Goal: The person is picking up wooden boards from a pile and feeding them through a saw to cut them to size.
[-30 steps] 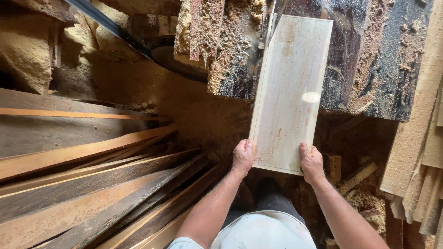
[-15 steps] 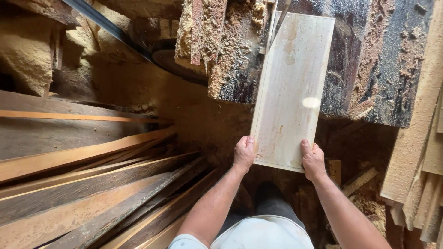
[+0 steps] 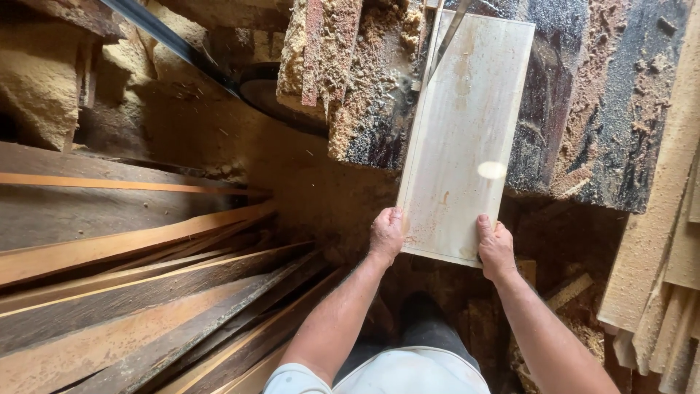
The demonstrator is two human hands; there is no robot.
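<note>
Head view: the left hand (image 3: 386,233) and the right hand (image 3: 496,246) each grip a near corner of a pale rectangular board (image 3: 467,131), which lies flat on a dark, sawdust-strewn saw table (image 3: 620,124) with its near end overhanging the table edge. At the board's far end a thin blade (image 3: 443,40) appears to meet the wood, though the contact is hard to make out. Long offcut strips (image 3: 131,292) are stacked to the left, and pale slats (image 3: 671,255) lean at the right.
</note>
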